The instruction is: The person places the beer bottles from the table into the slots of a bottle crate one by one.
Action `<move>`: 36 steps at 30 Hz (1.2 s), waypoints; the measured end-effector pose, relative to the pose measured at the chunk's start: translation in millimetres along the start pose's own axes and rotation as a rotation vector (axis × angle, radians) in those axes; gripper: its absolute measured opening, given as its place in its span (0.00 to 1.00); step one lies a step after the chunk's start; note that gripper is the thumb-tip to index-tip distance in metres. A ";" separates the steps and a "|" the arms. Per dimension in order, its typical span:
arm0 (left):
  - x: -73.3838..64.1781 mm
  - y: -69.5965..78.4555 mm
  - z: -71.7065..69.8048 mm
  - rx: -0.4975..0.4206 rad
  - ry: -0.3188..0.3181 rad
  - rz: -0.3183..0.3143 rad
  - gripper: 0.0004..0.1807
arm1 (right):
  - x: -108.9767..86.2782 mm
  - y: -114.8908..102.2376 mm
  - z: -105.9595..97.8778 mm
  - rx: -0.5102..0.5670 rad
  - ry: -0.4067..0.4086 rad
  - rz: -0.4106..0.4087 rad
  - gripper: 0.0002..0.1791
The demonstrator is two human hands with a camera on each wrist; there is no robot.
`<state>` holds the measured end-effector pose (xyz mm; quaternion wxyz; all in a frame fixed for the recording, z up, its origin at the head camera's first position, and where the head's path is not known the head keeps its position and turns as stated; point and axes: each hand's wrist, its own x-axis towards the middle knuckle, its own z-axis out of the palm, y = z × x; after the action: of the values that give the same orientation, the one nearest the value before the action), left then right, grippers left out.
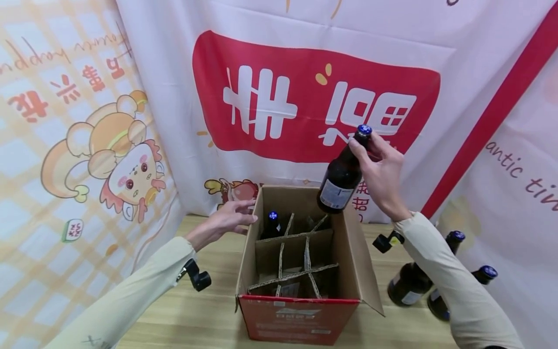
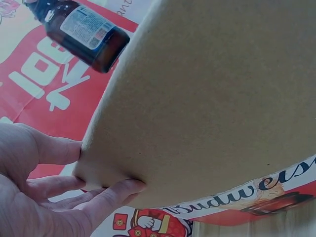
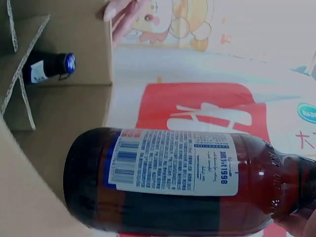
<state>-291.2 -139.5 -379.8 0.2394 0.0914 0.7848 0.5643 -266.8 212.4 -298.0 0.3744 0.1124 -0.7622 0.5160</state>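
My right hand grips a dark brown beer bottle by its neck. The bottle has a blue cap and a white back label, and it tilts with its base over the far right part of an open cardboard box. On the box's far left edge is my left hand, its thumb and fingers pinching the cardboard at a corner. Inside the box, one blue-capped bottle stands in the far left compartment, its lower part hidden by the cardboard dividers.
Two more bottles, one nearer and one farther right, stand on the wooden table, partly behind my right sleeve. A box flap sticks out on the right. Printed cloth hangs behind and at both sides.
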 end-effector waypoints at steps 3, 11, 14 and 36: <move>0.1 -0.7 0.3 -0.006 0.001 -0.002 0.38 | 2.5 2.1 12.4 0.025 -0.041 0.005 0.23; 1.4 2.1 1.4 -0.010 0.005 -0.005 0.38 | 7.1 8.7 42.2 0.016 -0.177 0.045 0.22; 3.8 4.1 3.6 -0.013 0.002 -0.001 0.39 | 7.2 17.1 48.5 -0.028 -0.232 0.046 0.21; -1.4 3.0 2.4 -0.014 0.017 -0.015 0.38 | 3.4 21.9 80.6 -0.234 -0.515 0.113 0.17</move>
<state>-289.2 -137.0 -377.3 0.2378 0.0790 0.7835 0.5686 -317.9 152.6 -326.1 0.1498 0.1531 -0.8916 0.3989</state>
